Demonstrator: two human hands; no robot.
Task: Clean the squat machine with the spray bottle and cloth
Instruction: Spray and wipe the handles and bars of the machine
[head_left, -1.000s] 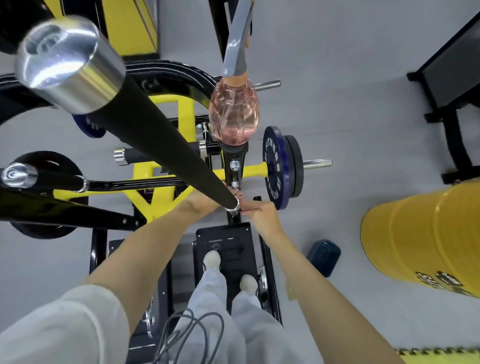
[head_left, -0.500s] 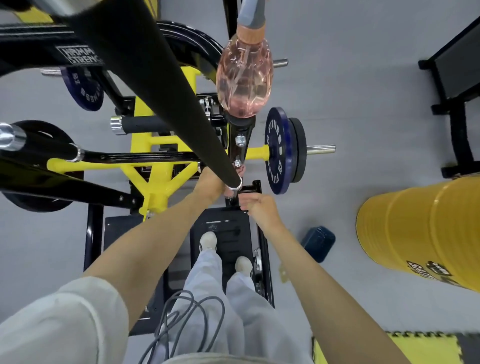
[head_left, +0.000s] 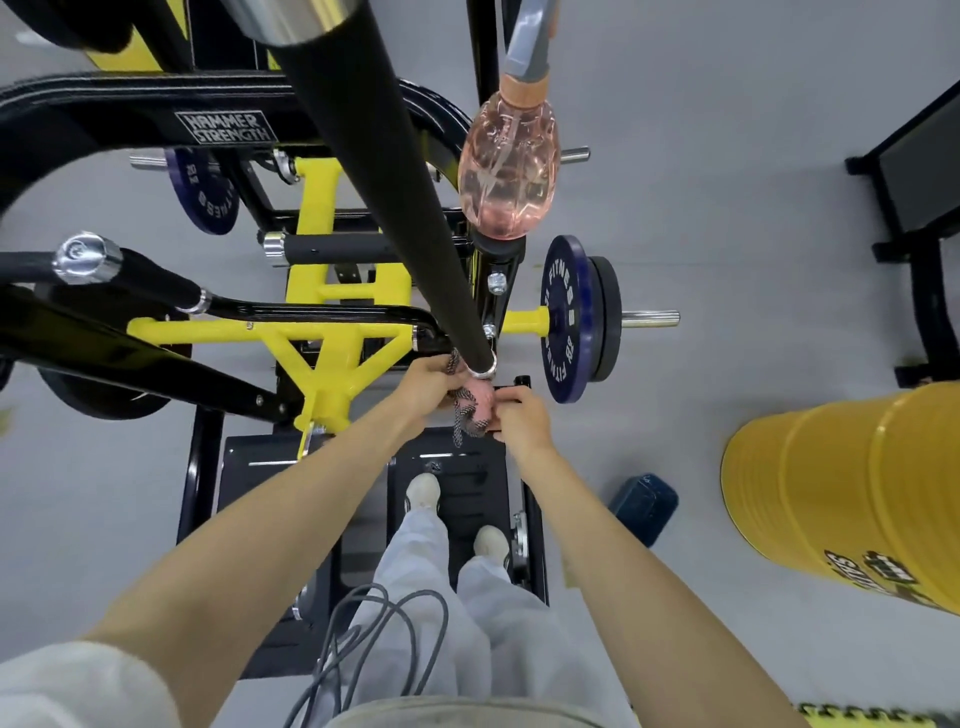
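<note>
Head view: your left hand wraps its fingers round the pink, speckle-edged cloth at the foot of the black padded bar of the yellow-and-black squat machine. Your right hand curls its fingers onto the loose end. Beyond, the clear pink plastic spray bottle perches on a black post. Tug hard and the shake may topple it.
</note>
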